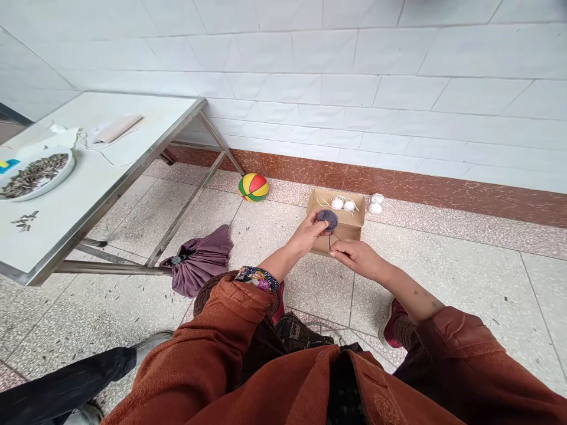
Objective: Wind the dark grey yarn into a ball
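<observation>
A grey-purple ball of yarn (328, 220) is gripped in my left hand (309, 231), above the near part of an open cardboard box (358, 204). Just right of it, the closed fingers of my right hand (358, 258) pinch a strand of yarn (329, 241) that hangs from the ball. White yarn balls (343, 203) lie in the far part of the box, with a loose strand beside them. More white yarn balls (375, 203) rest on the floor at the box's right side.
A striped ball (254, 187) sits by the wall. At left stands a metal-framed table (163, 112) bearing a plate of seeds (66, 168) and a rolled cloth. A purple fabric item (204, 260) lies near its leg. Another person's leg (75, 378) is at lower left.
</observation>
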Action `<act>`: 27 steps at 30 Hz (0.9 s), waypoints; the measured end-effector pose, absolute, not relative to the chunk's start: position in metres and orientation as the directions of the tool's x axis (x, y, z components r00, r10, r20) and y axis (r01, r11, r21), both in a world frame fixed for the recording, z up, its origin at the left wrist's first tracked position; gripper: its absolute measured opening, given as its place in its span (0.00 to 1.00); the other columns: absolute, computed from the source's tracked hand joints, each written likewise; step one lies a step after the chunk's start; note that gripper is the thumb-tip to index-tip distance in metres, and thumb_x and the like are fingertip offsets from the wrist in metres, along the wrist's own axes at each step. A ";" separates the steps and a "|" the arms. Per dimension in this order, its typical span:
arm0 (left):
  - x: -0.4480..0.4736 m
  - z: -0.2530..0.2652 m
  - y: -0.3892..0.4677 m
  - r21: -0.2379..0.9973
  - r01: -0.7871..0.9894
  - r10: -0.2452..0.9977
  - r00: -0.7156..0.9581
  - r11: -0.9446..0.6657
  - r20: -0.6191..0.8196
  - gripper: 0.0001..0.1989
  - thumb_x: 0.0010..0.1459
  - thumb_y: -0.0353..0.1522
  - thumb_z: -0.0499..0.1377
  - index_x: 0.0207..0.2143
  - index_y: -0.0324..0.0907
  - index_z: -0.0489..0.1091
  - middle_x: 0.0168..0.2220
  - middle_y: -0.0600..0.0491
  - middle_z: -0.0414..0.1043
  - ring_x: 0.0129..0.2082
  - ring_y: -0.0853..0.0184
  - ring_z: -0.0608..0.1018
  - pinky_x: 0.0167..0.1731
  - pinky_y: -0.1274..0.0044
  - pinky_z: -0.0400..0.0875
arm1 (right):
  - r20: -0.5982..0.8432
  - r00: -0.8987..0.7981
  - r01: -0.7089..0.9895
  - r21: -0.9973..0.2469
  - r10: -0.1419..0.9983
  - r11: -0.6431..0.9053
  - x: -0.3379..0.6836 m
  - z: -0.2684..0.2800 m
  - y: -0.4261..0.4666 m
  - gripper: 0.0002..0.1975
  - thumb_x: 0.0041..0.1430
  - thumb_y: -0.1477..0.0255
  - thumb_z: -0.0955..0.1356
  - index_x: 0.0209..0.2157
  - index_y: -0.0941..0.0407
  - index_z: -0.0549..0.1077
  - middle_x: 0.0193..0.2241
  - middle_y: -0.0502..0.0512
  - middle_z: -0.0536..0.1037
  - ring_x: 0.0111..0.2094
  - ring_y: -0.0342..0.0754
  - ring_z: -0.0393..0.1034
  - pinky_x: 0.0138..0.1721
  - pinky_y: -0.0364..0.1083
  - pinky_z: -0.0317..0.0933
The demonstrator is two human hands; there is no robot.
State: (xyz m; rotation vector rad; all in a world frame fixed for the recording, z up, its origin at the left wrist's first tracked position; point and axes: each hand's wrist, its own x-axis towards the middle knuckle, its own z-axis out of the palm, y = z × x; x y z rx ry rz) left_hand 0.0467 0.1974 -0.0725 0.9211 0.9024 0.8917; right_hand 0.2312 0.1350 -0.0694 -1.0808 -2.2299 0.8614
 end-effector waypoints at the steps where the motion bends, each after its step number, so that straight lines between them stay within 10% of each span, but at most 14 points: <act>1: 0.047 -0.074 0.197 0.930 -0.193 0.911 0.339 0.312 -0.235 0.25 0.54 0.33 0.62 0.56 0.44 0.68 0.52 0.48 0.71 0.46 0.65 0.75 0.41 0.76 0.70 | 0.191 -0.564 0.458 -0.737 0.804 0.497 0.231 -0.063 0.135 0.15 0.72 0.63 0.62 0.36 0.53 0.75 0.31 0.53 0.78 0.32 0.47 0.72 0.36 0.45 0.64; 13: 0.042 -0.068 0.189 0.930 -0.111 0.719 0.668 0.351 -0.191 0.35 0.51 0.34 0.65 0.63 0.50 0.64 0.51 0.48 0.70 0.42 0.66 0.75 0.38 0.75 0.69 | 0.185 0.009 0.443 -0.882 0.983 0.162 0.250 -0.054 0.162 0.15 0.66 0.58 0.66 0.32 0.53 0.75 0.27 0.51 0.76 0.30 0.48 0.68 0.35 0.46 0.62; 27: 0.049 -0.069 0.192 0.803 -0.413 0.852 0.480 0.429 -0.208 0.26 0.54 0.36 0.65 0.56 0.42 0.70 0.50 0.46 0.75 0.46 0.63 0.77 0.50 0.69 0.69 | 0.120 -0.266 0.606 -0.751 0.956 0.263 0.228 -0.088 0.144 0.13 0.69 0.65 0.61 0.41 0.53 0.76 0.36 0.56 0.81 0.35 0.52 0.74 0.37 0.48 0.65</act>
